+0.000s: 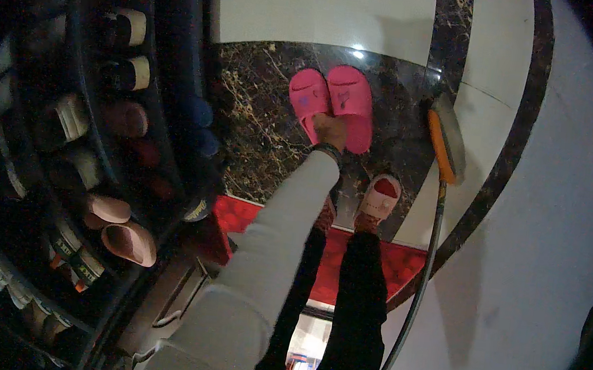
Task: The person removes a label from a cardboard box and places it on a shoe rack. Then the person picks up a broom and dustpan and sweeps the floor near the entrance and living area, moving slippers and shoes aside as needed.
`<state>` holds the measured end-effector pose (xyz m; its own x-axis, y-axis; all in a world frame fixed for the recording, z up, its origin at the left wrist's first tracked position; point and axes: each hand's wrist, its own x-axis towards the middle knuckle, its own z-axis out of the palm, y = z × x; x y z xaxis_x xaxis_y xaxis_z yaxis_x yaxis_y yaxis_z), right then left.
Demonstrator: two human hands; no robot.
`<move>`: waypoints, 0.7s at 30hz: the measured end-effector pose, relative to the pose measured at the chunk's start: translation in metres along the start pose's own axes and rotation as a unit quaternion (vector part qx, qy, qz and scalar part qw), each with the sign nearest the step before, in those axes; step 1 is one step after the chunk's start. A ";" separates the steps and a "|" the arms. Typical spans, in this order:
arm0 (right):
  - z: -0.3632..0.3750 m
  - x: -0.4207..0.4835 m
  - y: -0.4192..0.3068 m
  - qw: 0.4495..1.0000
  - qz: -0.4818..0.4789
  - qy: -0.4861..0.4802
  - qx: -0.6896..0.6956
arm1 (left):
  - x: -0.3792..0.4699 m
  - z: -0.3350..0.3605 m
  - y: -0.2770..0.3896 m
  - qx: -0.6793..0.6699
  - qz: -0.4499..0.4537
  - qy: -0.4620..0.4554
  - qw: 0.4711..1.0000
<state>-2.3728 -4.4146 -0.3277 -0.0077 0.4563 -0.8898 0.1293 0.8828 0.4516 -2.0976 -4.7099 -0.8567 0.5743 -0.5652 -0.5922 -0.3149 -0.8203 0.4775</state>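
My left hand (331,130), in a light sleeve with a dark band at the wrist, reaches down to a pair of slippers. Its fingers are bent over the inner edges of the left pink slipper (306,98) and the right pink slipper (347,99), their tips partly hidden. Side by side, the pair rests on dark marbled tile with the open toes pointing away from me. Nearer to me is my right foot in a pale pink slipper (381,203); the sleeve partly covers my left foot. My right hand is out of view.
A shoe rack (84,98) with several rows of footwear fills the left side. On the right stands a broom with an orange and grey head (445,145), its handle (431,244) running towards me beside a pale wall (533,258). A red mat (331,272) lies beneath my legs.
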 end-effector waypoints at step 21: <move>-0.027 -0.068 -0.067 0.949 -0.276 -0.144 -0.042 | -0.213 -0.354 0.264 -0.254 0.093 -0.077 0.960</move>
<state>-2.4077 -4.5022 -0.2957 0.2214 -0.1180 -0.9680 0.1055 0.9897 -0.0965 -2.0354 -4.7753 -0.3751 0.4130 -0.7360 -0.5364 0.0308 -0.5774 0.8159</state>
